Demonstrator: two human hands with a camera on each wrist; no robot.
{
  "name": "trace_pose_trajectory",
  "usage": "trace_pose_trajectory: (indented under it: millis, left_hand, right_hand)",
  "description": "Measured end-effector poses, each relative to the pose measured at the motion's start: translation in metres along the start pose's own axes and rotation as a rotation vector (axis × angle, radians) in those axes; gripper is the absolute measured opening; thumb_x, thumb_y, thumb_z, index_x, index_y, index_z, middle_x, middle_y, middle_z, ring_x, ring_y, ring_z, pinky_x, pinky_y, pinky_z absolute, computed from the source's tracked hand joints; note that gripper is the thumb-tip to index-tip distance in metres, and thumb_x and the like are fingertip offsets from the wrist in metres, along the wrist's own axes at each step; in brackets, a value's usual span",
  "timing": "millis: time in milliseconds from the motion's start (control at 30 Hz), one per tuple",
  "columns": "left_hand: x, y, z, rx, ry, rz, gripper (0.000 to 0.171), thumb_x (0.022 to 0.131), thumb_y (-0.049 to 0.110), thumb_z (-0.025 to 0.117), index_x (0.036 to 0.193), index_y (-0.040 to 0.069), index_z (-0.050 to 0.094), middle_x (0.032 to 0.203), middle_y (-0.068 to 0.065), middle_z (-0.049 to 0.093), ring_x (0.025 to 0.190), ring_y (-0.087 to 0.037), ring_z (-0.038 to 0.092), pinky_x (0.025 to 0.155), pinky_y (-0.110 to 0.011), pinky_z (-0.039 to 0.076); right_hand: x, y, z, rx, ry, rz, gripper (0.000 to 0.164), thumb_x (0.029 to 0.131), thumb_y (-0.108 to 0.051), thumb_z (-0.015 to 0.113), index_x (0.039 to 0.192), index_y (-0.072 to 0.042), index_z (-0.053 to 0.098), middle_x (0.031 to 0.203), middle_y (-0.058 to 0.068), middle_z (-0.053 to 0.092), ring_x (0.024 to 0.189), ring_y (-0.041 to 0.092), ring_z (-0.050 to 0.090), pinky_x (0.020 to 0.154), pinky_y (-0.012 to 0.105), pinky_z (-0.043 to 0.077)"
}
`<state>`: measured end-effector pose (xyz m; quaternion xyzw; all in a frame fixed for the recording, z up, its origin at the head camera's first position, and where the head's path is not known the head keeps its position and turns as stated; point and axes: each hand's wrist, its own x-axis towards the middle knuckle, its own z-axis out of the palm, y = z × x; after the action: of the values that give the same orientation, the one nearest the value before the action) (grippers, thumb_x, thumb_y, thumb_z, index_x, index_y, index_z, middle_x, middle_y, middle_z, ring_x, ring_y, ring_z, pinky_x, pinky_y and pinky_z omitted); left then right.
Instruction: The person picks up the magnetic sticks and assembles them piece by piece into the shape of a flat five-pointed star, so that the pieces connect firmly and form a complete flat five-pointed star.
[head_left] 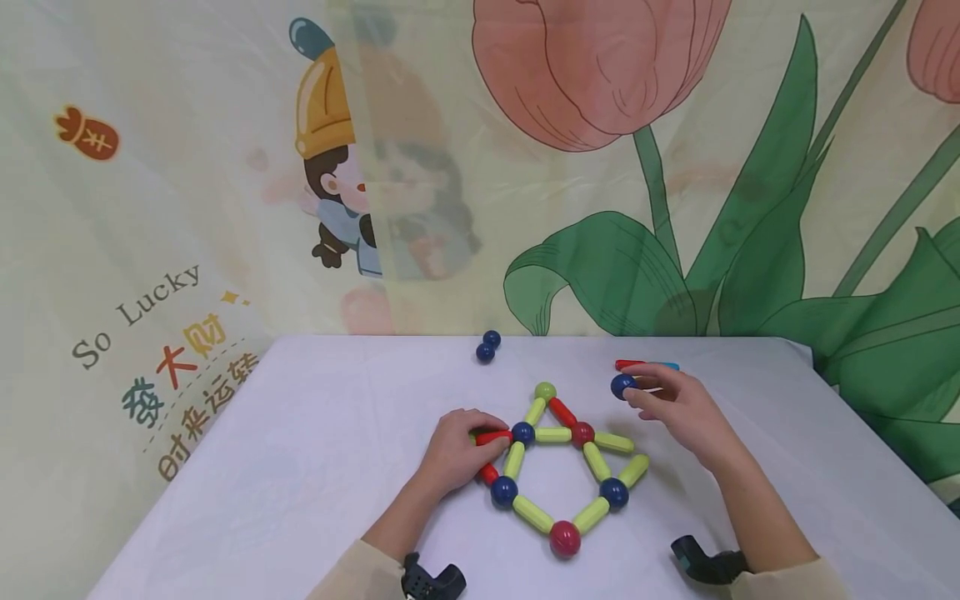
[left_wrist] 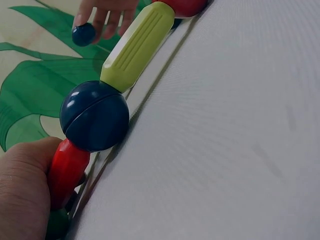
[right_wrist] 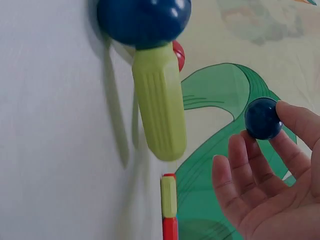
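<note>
A construction of magnetic sticks and balls lies on the table, its yellow-green sticks and its blue and red balls forming a five-sided ring. A green ball (head_left: 545, 392) tops a triangle at the far side. At the ring's left my left hand (head_left: 456, 454) grips a red stick (left_wrist: 67, 172) that meets a blue ball (head_left: 523, 433); a green ball (left_wrist: 57, 225) is partly hidden by that hand. My right hand (head_left: 678, 408) pinches another blue ball (right_wrist: 263, 118) between thumb and fingers, above the table. Two yellow-green sticks, one (head_left: 613, 442) and another (head_left: 636, 472), point rightward with free ends.
Two blue balls (head_left: 488, 347) sit near the table's back edge. Loose sticks, red (head_left: 628, 364) and blue (head_left: 667, 366) among them, lie behind my right hand. A printed cloth (head_left: 420, 317) hangs behind the white table (head_left: 300, 467).
</note>
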<state>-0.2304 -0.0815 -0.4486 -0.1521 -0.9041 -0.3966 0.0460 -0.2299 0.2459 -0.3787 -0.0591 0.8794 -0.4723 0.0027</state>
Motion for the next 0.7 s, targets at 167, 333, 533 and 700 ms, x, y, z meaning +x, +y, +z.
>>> trace_pose_trajectory:
  millis: [167, 333, 533, 700]
  left_hand:
    - [0.0, 0.0, 0.001, -0.001, 0.003, 0.0, 0.02, 0.092, 0.026, 0.076, 0.11, 0.02, 0.08, 0.106, 0.004, 0.076, 0.1, -0.016, 0.059, 0.086, -0.035, 0.05]
    - [0.001, 0.0, 0.002, 0.004, 0.009, 0.001, 0.02, 0.092, 0.026, 0.076, 0.111, 0.02, 0.08, 0.106, 0.004, 0.076, 0.099, -0.015, 0.059, 0.085, -0.034, 0.05]
    - [0.0, -0.001, 0.002, -0.001, 0.011, -0.002, 0.02, 0.092, 0.026, 0.076, 0.11, 0.02, 0.08, 0.106, 0.004, 0.076, 0.101, -0.016, 0.06, 0.087, -0.036, 0.051]
    - [0.001, -0.002, 0.002, -0.001, 0.01, -0.008, 0.02, 0.092, 0.027, 0.076, 0.111, 0.021, 0.08, 0.107, 0.004, 0.076, 0.102, -0.016, 0.06, 0.087, -0.035, 0.051]
  right_hand:
    - [-0.003, 0.009, -0.008, -0.017, -0.004, 0.02, 0.058, 0.101, -0.035, 0.066, 0.149, -0.007, 0.051, 0.141, 0.025, 0.057, 0.114, 0.035, 0.065, 0.088, 0.041, 0.061]
    - [-0.004, 0.019, -0.02, -0.033, -0.036, 0.037, 0.057, 0.102, -0.037, 0.064, 0.148, -0.006, 0.051, 0.136, 0.023, 0.06, 0.112, 0.03, 0.065, 0.087, 0.038, 0.062]
    - [-0.005, 0.034, -0.03, -0.015, -0.14, 0.128, 0.059, 0.1, -0.039, 0.066, 0.146, -0.004, 0.052, 0.125, 0.019, 0.066, 0.104, 0.025, 0.067, 0.083, 0.034, 0.061]
    - [-0.004, 0.045, -0.034, -0.005, -0.232, 0.176, 0.055, 0.097, -0.035, 0.07, 0.142, -0.005, 0.056, 0.122, 0.015, 0.066, 0.097, 0.025, 0.064, 0.079, 0.036, 0.059]
